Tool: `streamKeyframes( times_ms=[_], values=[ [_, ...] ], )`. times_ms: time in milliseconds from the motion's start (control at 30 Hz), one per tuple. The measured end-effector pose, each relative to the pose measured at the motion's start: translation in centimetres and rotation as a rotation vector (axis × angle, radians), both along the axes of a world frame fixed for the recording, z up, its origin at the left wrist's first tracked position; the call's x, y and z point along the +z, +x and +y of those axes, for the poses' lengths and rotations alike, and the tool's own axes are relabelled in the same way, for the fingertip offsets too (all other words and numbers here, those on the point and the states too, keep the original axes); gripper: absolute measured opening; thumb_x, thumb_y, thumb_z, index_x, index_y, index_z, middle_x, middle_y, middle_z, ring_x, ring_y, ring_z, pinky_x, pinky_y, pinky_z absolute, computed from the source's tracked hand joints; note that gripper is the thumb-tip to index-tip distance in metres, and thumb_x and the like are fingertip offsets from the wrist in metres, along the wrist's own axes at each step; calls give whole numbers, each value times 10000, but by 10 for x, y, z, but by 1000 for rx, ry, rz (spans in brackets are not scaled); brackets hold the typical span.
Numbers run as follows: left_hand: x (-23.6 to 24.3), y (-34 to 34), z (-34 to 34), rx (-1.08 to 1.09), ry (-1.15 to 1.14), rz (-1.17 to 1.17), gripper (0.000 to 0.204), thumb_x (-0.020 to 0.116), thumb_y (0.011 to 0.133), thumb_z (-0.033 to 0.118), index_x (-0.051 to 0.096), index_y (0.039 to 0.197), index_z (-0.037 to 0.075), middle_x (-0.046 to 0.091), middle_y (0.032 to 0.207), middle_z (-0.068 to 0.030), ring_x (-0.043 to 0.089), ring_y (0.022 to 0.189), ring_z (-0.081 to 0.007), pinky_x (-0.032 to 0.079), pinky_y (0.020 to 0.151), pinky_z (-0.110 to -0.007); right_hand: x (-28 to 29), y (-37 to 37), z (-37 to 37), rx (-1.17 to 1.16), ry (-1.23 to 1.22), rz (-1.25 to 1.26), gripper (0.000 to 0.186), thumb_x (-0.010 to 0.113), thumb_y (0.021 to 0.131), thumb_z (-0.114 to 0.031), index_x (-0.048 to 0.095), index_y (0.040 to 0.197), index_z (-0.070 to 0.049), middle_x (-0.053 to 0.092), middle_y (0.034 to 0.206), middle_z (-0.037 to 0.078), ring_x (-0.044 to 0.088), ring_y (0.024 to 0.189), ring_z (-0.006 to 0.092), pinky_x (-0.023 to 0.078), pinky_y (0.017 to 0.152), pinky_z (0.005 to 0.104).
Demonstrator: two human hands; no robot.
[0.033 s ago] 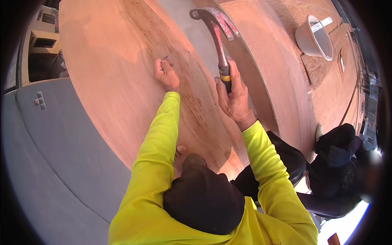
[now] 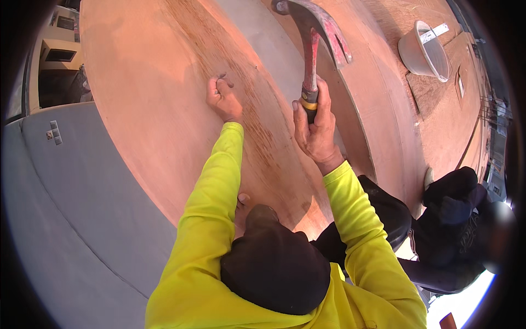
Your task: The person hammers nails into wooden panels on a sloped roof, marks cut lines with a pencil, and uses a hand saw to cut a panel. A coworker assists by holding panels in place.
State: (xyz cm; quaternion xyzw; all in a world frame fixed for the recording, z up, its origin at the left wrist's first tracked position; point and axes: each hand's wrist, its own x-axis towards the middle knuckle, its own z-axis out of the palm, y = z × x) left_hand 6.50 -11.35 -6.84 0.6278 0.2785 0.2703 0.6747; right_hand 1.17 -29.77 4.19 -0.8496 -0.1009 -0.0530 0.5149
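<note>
A plywood sheet [image 2: 137, 109] spans centre-left, cut off above. Upper centre, a claw hammer [image 2: 310, 57] (head clipped by the frame) sits gripped in the right hand [image 2: 318, 131]. Left of centre, the left hand [image 2: 223, 102] curls closed; the dark sliver [image 2: 222, 75] beside its fingers is unclear.

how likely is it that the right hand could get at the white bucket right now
Probably not: the right hand is wrapped around the hammer, and the white bucket stands farther off to the right
</note>
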Motion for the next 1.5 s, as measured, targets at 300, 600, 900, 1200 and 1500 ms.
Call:
streamKeyframes(
  times_ms=[300, 600, 900, 1200, 1500],
  values=[
    [15, -13, 9, 35, -192, -51, 192, 448, 944, 47, 628, 936, -18, 555, 746, -10, 479, 645, -90, 395, 575, -236, 36, 24, 12, 25, -87, -45, 540, 635, 965, -118, 400, 1452, -112, 675, 1027, 254, 684, 862, 467, 551, 726, 442],
    [1, -97, 18, -4, -74, 159, 189, 480, 959, 104, 641, 934, 8, 533, 795, 10, 458, 739, -77, 404, 673, -254, 1, 21, -11, 79, -274, 129, 415, 628, 968, -140, 430, 1315, -27, 668, 944, 278, 690, 796, 460, 543, 694, 469],
    [30, -126, 15, -130, -345, 317, 135, 481, 971, 183, 553, 929, 77, 481, 771, 35, 405, 602, -53, 374, 530, -227, 10, 42, 2, 217, -390, 99, 307, 635, 939, -131, 448, 1153, -14, 630, 753, 279, 664, 717, 460, 509, 594, 489],
    [53, -142, 25, -247, -553, 346, 157, 438, 977, 212, 488, 857, 124, 423, 708, 50, 358, 545, -31, 287, 440, -226, -28, 37, -19, 124, -426, 173, 273, 634, 944, -163, 448, 1082, -18, 613, 730, 271, 636, 690, 472, 485, 604, 513],
    [63, -167, 20, -275, -645, 434, 246, 463, 949, 169, 674, 897, 52, 440, 686, 52, 363, 543, -28, 300, 453, -226, -25, 16, -11, 207, -439, 351, 277, 659, 945, -186, 508, 1091, -5, 602, 699, 177, 628, 599, 334, 482, 547, 434]
  ],
)
